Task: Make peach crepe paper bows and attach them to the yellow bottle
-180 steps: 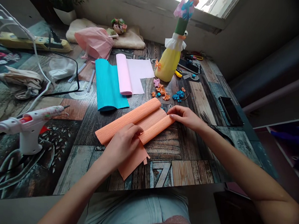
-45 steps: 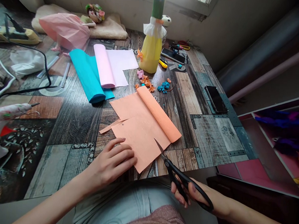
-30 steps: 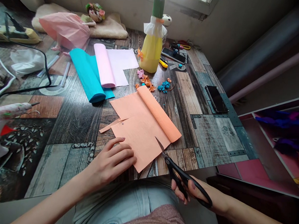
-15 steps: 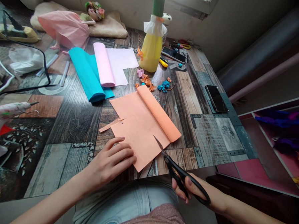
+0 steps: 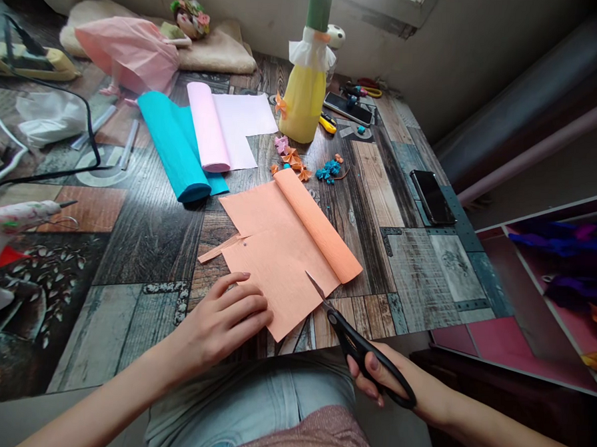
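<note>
Peach crepe paper [image 5: 281,269] lies partly unrolled on the table, its rolled part [image 5: 321,228] along the right side. My left hand [image 5: 236,313] rests with fingers stretched over the paper's near left edge. My right hand [image 5: 383,375] grips black-handled scissors [image 5: 350,333] by the finger loops. Their blades are closed together, with the tip over the paper near its right edge; the lower blade cannot be made out. A thin peach strip [image 5: 218,248] sticks out at the left, beside a slit in the paper.
Teal [image 5: 175,147] and pink [image 5: 208,129] crepe rolls lie behind. Small paper flowers [image 5: 292,158] sit near a yellow-skirted bottle figure [image 5: 303,104]. A glue gun [image 5: 1,248] is at left, phones [image 5: 432,198] at right, a doll [image 5: 132,51] at the back.
The scissors' handles have closed in my right hand, bringing the blades together at the paper. My left hand stays in place.
</note>
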A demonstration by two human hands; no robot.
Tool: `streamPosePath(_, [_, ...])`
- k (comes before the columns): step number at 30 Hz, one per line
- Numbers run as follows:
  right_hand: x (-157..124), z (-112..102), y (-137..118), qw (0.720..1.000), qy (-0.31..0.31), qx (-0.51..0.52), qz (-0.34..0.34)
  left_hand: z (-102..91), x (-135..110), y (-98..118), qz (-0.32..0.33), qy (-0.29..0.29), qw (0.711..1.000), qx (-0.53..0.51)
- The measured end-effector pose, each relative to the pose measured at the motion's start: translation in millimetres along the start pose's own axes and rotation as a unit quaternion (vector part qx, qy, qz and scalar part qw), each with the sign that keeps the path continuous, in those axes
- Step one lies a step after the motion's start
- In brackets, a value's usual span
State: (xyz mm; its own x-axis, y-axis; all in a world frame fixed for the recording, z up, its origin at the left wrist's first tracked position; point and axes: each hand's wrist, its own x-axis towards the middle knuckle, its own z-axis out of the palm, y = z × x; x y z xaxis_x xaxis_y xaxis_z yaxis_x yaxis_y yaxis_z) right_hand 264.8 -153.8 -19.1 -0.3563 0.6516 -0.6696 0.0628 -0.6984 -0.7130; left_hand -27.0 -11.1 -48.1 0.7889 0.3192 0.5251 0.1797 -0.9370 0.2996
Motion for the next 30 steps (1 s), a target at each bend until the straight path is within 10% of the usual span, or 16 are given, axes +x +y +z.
streamPosePath(30, [22.7,0.1,-42.2,0.996,-0.03,0.063,0.05,-0.9,-2.4,-1.9,-0.063,0.028,0.991,-0.111])
